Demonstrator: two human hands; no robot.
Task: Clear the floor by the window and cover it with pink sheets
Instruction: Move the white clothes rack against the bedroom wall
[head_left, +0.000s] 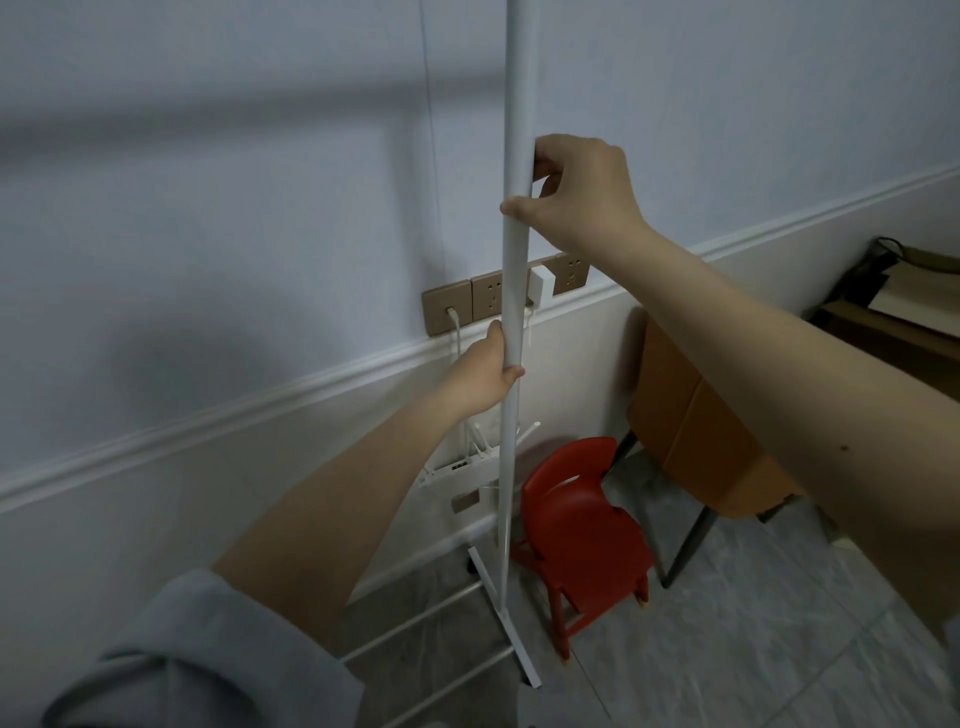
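A tall white rack upright (518, 104) rises from the floor past the top of the view, close to the wall. My right hand (582, 189) grips the pole high up, fingers and thumb curled round it. Lower down, my left hand (485, 371) wraps round the same pole. The pole stands on a flat white foot bar (506, 618) on the tiled floor, and thin white rails (415, 623) run from it toward the lower left. No pink sheets are in view.
A small red plastic chair (582, 525) stands just right of the foot bar. A wooden chair with dark legs (696, 431) is beyond it. Wall sockets (488, 299) with cables and a white router (457, 465) sit behind the pole. Cardboard (904, 317) lies at far right.
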